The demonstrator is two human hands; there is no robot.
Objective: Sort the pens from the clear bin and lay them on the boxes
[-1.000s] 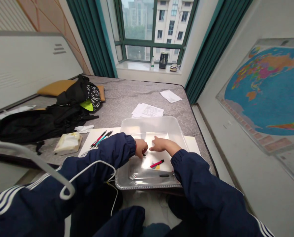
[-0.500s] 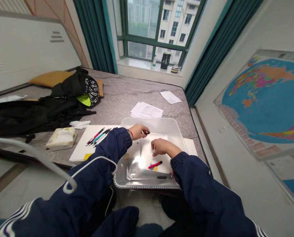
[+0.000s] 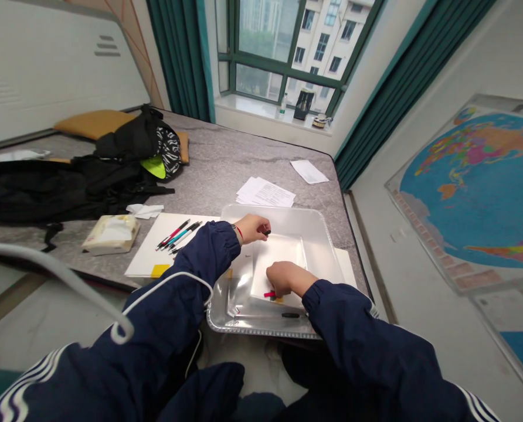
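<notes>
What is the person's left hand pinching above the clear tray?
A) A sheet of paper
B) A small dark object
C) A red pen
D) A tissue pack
B: the left hand holds a small dark object at its fingertips, above the clear plastic tray.

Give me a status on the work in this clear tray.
Several pens already lie together on the white board, outside the clear plastic tray. In hand: the left hand pinches a small dark piece, and the right hand rests on a white sheet. Left: a black piece and a red piece in the tray.
</notes>
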